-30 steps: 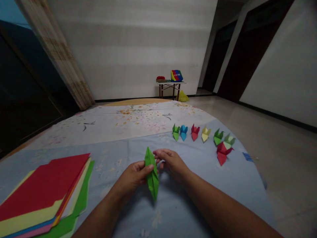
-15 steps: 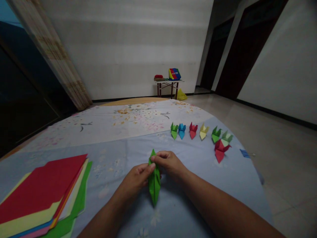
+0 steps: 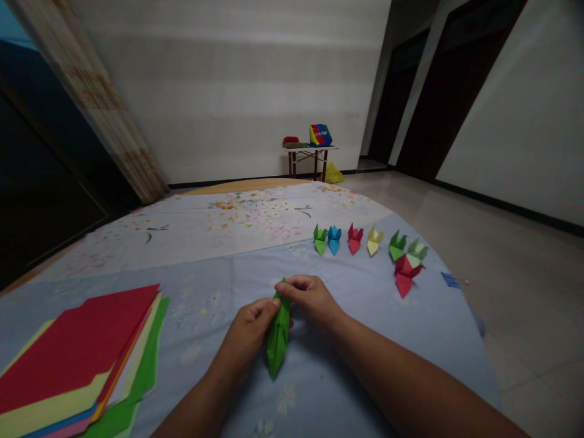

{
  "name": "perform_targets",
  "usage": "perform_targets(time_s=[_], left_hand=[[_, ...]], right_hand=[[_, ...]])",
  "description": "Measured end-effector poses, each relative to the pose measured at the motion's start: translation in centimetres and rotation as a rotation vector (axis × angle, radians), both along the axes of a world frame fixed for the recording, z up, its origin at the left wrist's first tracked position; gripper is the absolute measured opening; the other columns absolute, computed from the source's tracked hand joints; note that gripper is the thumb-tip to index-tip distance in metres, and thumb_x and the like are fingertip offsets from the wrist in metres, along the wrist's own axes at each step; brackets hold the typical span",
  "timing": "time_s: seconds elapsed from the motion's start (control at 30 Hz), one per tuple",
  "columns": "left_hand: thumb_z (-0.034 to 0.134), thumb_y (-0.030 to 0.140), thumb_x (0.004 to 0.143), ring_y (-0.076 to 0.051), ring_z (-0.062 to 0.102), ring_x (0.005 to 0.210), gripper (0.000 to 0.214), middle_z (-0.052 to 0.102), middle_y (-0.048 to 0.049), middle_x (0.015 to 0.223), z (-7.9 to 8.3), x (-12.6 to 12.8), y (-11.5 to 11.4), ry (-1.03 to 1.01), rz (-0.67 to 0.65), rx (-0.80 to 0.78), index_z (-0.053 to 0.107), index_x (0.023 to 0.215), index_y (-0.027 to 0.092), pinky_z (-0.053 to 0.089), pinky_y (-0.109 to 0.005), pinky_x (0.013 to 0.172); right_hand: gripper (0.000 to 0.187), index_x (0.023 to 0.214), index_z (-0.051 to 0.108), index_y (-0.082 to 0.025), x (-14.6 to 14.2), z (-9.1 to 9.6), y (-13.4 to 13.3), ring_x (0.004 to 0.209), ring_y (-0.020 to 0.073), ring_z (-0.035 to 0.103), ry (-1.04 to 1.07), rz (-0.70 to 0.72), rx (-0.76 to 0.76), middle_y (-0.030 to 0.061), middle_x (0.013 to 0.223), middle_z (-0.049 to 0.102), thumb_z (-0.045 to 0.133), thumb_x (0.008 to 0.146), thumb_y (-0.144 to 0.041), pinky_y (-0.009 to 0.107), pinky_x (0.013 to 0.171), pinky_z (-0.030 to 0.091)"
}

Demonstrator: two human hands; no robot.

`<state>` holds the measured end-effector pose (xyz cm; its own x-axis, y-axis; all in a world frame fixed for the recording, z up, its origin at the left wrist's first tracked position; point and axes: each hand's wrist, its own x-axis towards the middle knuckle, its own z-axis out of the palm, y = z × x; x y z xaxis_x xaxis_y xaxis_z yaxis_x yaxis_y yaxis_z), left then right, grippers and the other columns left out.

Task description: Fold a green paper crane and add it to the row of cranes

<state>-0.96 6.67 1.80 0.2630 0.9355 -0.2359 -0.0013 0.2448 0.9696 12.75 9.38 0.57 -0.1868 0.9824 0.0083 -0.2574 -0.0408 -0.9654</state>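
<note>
My left hand [image 3: 250, 325] is closed around the side of a folded green paper [image 3: 277, 342], its thumb pressed on the face of the paper above the middle. My right hand [image 3: 311, 297] is pinched narrow at the far tip of the same piece, thumb on top; its other fingers are mostly hidden behind the paper. The paper is long and slim, pointed at the near end, with a crease running down its length. I hold it in front of me over the blue cloth [image 3: 205, 274], its near point aimed back towards me and slightly left.

Left of my hands, well apart from them, lies a fanned stack of coloured sheets [image 3: 68, 347], red on top, with yellow, blue, pink, orange, white and green edges showing below. Beyond my right hand, folded paper birds stand in a row: green [image 3: 320, 241], blue [image 3: 334, 241], red [image 3: 354, 239], yellow [image 3: 375, 242], then another green one [image 3: 397, 247]. Next to that, a pale green bird [image 3: 417, 250] is partly covered by a larger red bird [image 3: 406, 278] in front. A blue clip [image 3: 451, 280] sits at the table's right edge.

Further off, a white flowered cloth [image 3: 191, 228] covers the far part of the table. By the wall, a small table [image 3: 292, 149] bears a multicoloured bag [image 3: 320, 135].
</note>
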Motion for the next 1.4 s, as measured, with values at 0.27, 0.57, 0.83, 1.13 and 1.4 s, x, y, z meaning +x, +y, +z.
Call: perform_targets(time_s=[0.27,0.57,0.83,1.13,1.4], left_hand=[[0.062,0.047,0.073,-0.012,0.056,0.053,0.034,0.064,-0.0028,0.061,-0.66,0.04,0.11,0.025,0.027,0.037,0.067,0.075,0.013,0.042,-0.021,0.053],[0.063,0.047,0.072,-0.012,0.056,0.049,0.034,0.066,-0.0025,0.058,-0.83,0.01,-0.1,0.022,0.021,0.038,0.069,0.074,0.013,0.04,-0.019,0.047],[0.065,0.046,0.069,-0.015,0.059,0.049,0.034,0.068,-0.0031,0.059,-0.58,0.1,-0.13,0.004,0.08,-0.033,0.069,0.079,0.014,0.045,-0.023,0.049],[0.062,0.045,0.073,-0.01,0.054,0.045,0.033,0.064,-0.0006,0.053,-0.21,-0.15,-0.19,0.071,0.074,0.058,0.068,0.065,0.014,0.038,-0.018,0.045],[0.066,0.046,0.067,-0.015,0.061,0.05,0.032,0.068,-0.0021,0.059,-0.47,0.14,-0.26,0.004,0.083,-0.038,0.068,0.072,0.015,0.048,-0.023,0.05]], right_hand=[[0.035,0.059,0.059,-0.013,-0.24,-0.08,-0.04,0.038,0.0075,0.048,0.018,-0.017,-0.016,-0.003,0.047,0.055,0.071,0.061,-0.045,0.019,0.039,0.038],[0.036,0.057,0.057,-0.013,-0.36,0.08,-0.23,0.037,0.0081,0.046,-0.011,-0.063,-0.041,-0.0031,0.047,0.054,0.071,0.059,-0.046,0.021,0.038,0.036],[0.037,0.062,0.063,-0.011,-0.02,0.07,0.4,0.05,0.008,0.047,-0.074,-0.173,-0.015,-0.0008,0.052,0.055,0.065,0.066,-0.048,0.021,0.05,0.036],[0.034,0.066,0.062,-0.012,-0.13,-0.04,-0.02,0.041,0.009,0.049,0.02,0.173,-0.051,-0.0017,0.05,0.056,0.073,0.06,-0.043,0.022,0.043,0.04],[0.033,0.058,0.059,-0.012,-0.11,-0.48,0.21,0.037,0.007,0.046,-0.005,0.115,-0.01,-0.0024,0.046,0.055,0.07,0.064,-0.043,0.019,0.037,0.035]])
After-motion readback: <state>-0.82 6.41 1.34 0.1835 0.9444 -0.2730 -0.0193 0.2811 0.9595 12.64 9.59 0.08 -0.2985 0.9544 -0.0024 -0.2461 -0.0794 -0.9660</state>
